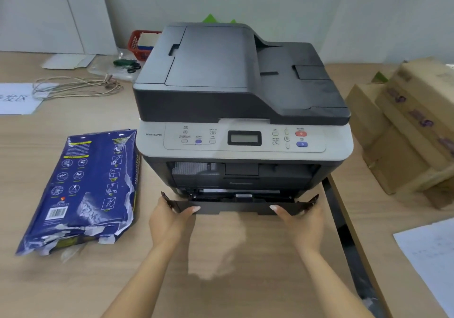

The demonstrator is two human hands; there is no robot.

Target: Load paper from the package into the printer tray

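Note:
A grey and black printer [242,89] stands on the wooden table. Its black paper tray [235,207] sticks out a little at the bottom front. My left hand [169,219] grips the tray's left front corner, thumb on the front face. My right hand [302,222] grips the right front corner the same way. A torn-open blue paper package [83,190] lies flat on the table to the left of the printer, apart from both hands. The inside of the tray is mostly hidden.
Stacked cardboard boxes [407,126] sit to the right. A red basket [140,45], a coiled cord [76,88] and a white sheet [17,99] lie at the back left. Another sheet [432,256] lies at the right, past a dark gap [344,231] between tables.

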